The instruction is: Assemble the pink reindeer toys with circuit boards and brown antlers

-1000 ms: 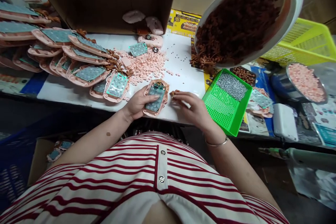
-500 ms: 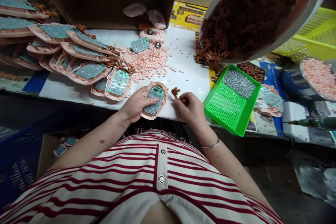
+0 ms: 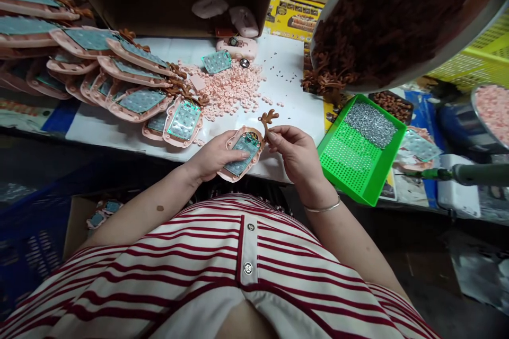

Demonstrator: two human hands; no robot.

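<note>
My left hand (image 3: 214, 156) grips a pink plastic shell (image 3: 243, 152) with a grey keypad board inside, tilted up off the white table top (image 3: 286, 111) near its front edge. My right hand (image 3: 296, 153) pinches a small brown antler-shaped piece (image 3: 267, 119) and holds it at the shell's upper right corner. Both hands are closed on their parts.
A row of assembled pink shells (image 3: 131, 98) lies at the left, with a heap of small pink buttons (image 3: 234, 90) behind my hands. A green tray of screws (image 3: 360, 148) sits at the right. A big bowl of brown antler pieces (image 3: 397, 21) hangs over the back right. A screwdriver (image 3: 457, 174) lies at far right.
My right hand lifted the brown antler piece off the table and brought it to the shell's top corner. My left hand tilted the shell up slightly.
</note>
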